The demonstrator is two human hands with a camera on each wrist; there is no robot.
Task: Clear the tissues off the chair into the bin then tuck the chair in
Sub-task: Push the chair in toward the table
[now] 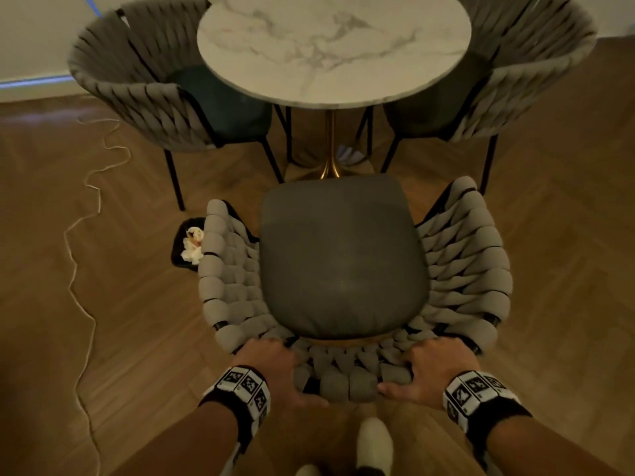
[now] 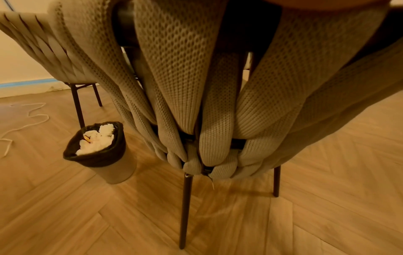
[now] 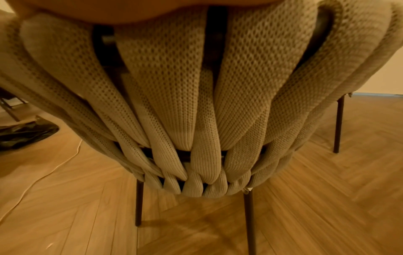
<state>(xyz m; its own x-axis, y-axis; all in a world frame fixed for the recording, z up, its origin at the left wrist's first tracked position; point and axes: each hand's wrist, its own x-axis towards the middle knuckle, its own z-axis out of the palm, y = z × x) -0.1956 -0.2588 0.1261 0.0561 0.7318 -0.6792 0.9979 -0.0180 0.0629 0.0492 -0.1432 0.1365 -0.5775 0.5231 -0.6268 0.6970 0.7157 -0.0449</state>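
Behind the chair (image 1: 343, 255), left hand (image 1: 275, 367) and right hand (image 1: 434, 367) curled over its woven top rim, seat bare, tissues (image 2: 96, 141) already in the bin (image 2: 102, 162) just left of the chair. Risk if pushed crooked toward the table (image 1: 330, 46): knocking the bin over, or hitting a neighbour chair (image 1: 154, 87)

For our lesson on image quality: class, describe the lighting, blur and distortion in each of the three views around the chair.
Head view: dim, warm light; wide-angle bending curves the table edge and floor; both hands, left hand and right hand, look soft. Left wrist view: brighter amber; chair weave close and stretched, bin fairly sharp. Right wrist view: floor streaked with blur at the edges.
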